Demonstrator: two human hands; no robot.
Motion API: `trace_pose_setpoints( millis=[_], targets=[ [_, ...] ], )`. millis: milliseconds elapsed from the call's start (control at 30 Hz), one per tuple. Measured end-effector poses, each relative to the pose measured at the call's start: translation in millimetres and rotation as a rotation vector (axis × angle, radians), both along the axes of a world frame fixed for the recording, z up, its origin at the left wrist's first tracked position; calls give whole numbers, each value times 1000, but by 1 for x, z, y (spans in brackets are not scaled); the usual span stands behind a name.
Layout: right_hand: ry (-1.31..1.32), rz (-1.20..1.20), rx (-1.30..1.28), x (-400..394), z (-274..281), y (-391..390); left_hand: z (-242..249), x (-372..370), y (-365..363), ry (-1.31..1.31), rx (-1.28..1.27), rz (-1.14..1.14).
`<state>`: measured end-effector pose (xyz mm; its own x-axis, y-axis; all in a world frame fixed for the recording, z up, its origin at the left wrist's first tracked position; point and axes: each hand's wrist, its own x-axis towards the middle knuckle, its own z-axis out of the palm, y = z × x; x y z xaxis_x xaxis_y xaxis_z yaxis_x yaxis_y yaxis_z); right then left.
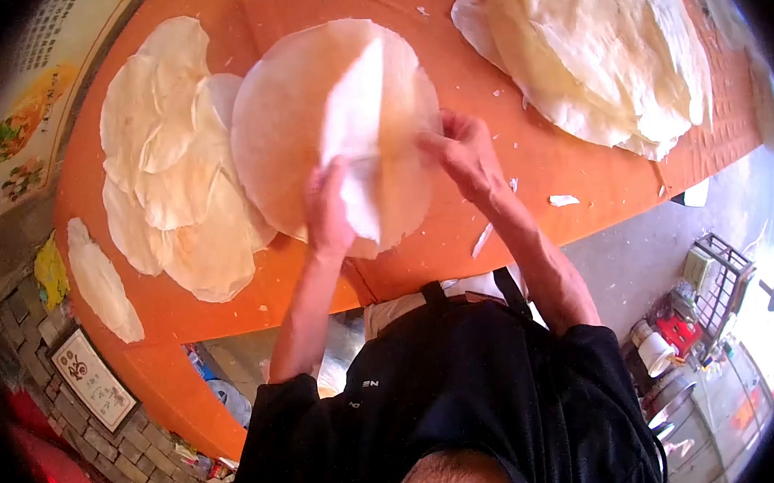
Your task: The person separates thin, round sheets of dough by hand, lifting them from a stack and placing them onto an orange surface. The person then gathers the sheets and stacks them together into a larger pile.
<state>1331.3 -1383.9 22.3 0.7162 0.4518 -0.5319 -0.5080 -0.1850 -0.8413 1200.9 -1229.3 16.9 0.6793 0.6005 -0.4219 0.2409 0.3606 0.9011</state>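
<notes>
A thin, round, pale flatbread sheet lies on the orange-covered table in front of me. A bright white flap stands folded up across its middle. My left hand is closed at the lower left edge of this flap, its fingertips somewhat blurred. At the sheet's right edge, my right hand is closed in a pinch, with motion blur around the fingertips. Touching the round sheet on its left is a loose pile of overlapping thin sheets.
A large stack of sheets covers the table's far right. One narrow folded piece lies at the left edge. Torn scraps dot the orange cloth. A framed sign leans beyond the table, and a metal rack stands at right.
</notes>
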Motion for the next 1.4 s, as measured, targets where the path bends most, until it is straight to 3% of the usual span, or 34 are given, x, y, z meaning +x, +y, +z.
trace_pose_setpoints(
  millis=[33, 133, 200, 267, 300, 400, 433, 500, 567, 600, 667, 767, 867, 967, 1000, 1067, 1100, 1233, 1267, 1300, 1367, 1400],
  targets=[
    [-50, -22, -80, 5, 1, -10, 2, -3, 10, 32, -61, 56],
    [-18, -102, -24, 12, -23, -20, 24, -1, 17, -197, -359, 71],
    [9, -72, -26, 13, -17, -17, 18, -6, 13, -119, -262, 86],
    [-193, -20, -18, 13, -32, -16, 4, -16, 18, -93, -263, 116],
    [-305, 9, -20, 22, -36, -22, 10, -25, 32, -298, -368, -9],
    [-268, 31, -44, 68, 39, -56, 34, -50, 76, -207, -146, 142],
    [-264, 39, -59, 86, 65, -72, 39, -56, 87, -244, -215, 211],
    [-385, 43, 179, 135, 99, -106, 43, -71, 101, -280, -277, 290],
    [-882, 44, -127, 180, 148, -127, 34, -86, 116, -290, -257, 315],
    [-1170, 5, -167, 199, 172, -130, 22, -100, 129, -298, -232, 287],
    [-1494, -28, -281, 211, 233, -127, 28, -94, 122, -275, -166, 251],
    [-1590, 30, -649, 206, 315, -119, 41, -76, 108, -268, -84, 247],
    [-1803, 252, -1180, 175, 289, -106, 67, -47, 81, -288, -12, 232],
    [-1909, 679, -1603, 179, 199, -115, 88, -32, 67, -335, 54, 113],
    [-1534, 818, -1416, 173, 159, -114, 93, -29, 63, -349, 73, 54],
    [-1330, 912, -952, 124, 115, -112, 109, -21, 53, -373, 108, 39],
    [-1249, 810, -647, 105, 89, -119, 113, -17, 50, -390, 128, 35],
    [-1043, 865, -691, 108, 49, -127, 119, -28, 67, -302, 154, 131],
    [-1087, 735, -656, 120, 49, -134, 122, -29, 70, -312, 111, 146],
    [-990, 625, -515, 128, 70, -141, 124, -31, 73, -325, 67, 163],
    [-659, 760, -463, 137, 118, -143, 124, -36, 79, -318, 62, 144],
    [-728, 649, -513, 139, 115, -149, 122, -39, 80, -314, 55, 134]
  ],
)
